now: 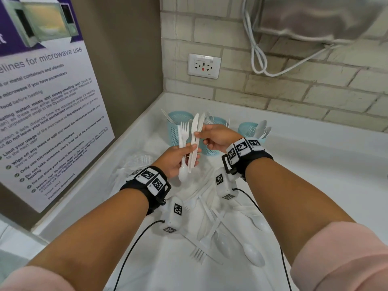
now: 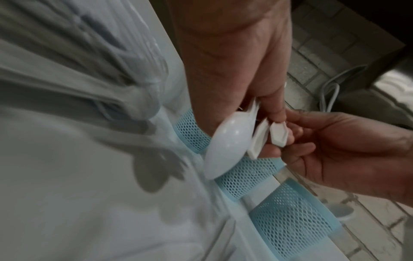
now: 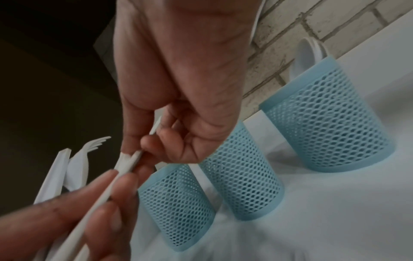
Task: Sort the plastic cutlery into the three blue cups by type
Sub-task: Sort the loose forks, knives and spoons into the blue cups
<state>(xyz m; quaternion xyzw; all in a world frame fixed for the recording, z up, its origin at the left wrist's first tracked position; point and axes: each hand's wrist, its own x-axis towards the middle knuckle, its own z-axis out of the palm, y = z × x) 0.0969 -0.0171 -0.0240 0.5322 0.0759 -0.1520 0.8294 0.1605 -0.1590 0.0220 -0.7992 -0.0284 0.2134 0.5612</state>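
My left hand [image 1: 188,151] grips a bundle of white plastic cutlery upright over the counter: forks [image 1: 184,131], two knives [image 1: 195,131] and a spoon [image 1: 183,174] hanging bowl down. My right hand [image 1: 199,134] pinches the knives near their blades; the right wrist view shows its fingertips [image 3: 154,141] on a knife's edge [image 3: 125,167]. Three blue mesh cups stand behind by the wall: the left cup [image 1: 178,131] holds knives, the middle cup [image 1: 217,122] forks, the right cup [image 1: 248,129] spoons [image 1: 263,128]. In the left wrist view the spoon's bowl [image 2: 223,146] and the knife handles [image 2: 278,134] show.
Loose white cutlery [image 1: 220,238] lies in a heap on the white counter [image 1: 315,164] under my forearms. A clear plastic wrapper [image 1: 136,160] lies at the left. A poster [image 1: 48,101] fills the left wall; a socket [image 1: 204,66] and cables [image 1: 258,59] are on the brick wall.
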